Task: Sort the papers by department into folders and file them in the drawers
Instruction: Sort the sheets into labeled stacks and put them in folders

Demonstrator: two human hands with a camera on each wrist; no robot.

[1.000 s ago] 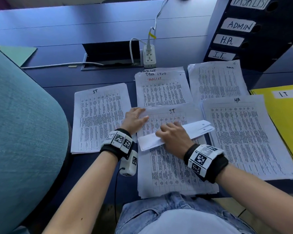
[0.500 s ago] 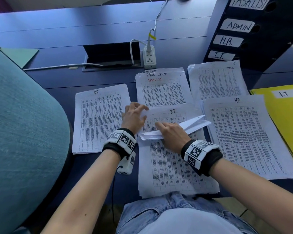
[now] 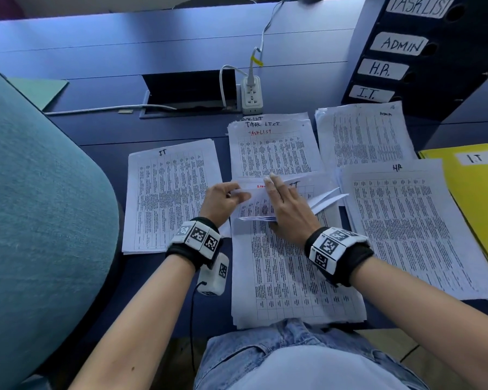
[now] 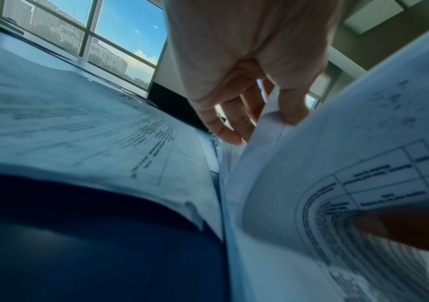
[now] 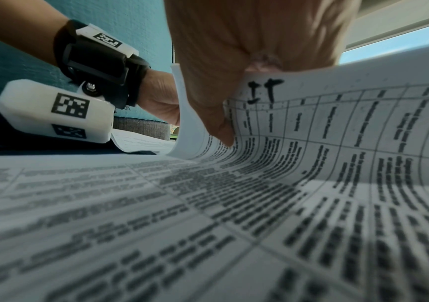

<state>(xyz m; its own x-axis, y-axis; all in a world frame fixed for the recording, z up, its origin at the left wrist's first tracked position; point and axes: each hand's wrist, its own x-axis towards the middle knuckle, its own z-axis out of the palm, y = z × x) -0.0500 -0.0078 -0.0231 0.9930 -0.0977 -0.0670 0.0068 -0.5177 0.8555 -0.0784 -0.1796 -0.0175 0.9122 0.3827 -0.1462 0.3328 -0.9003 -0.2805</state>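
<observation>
Five stacks of papers lie on the desk: the left IT stack [image 3: 169, 192], the tasklist stack [image 3: 273, 149], the admin stack [image 3: 364, 133], the HR stack [image 3: 414, 229] and the centre stack [image 3: 290, 277]. Four drawer labels [image 3: 397, 45] are visible. One yellow folder [image 3: 482, 198], one green folder [image 3: 40, 90] and one power strip [image 3: 252, 95] are present.

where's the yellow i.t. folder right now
In the head view the yellow I.T. folder lies flat at the desk's far right edge, just right of the HR stack and below the labelled drawers.
</observation>
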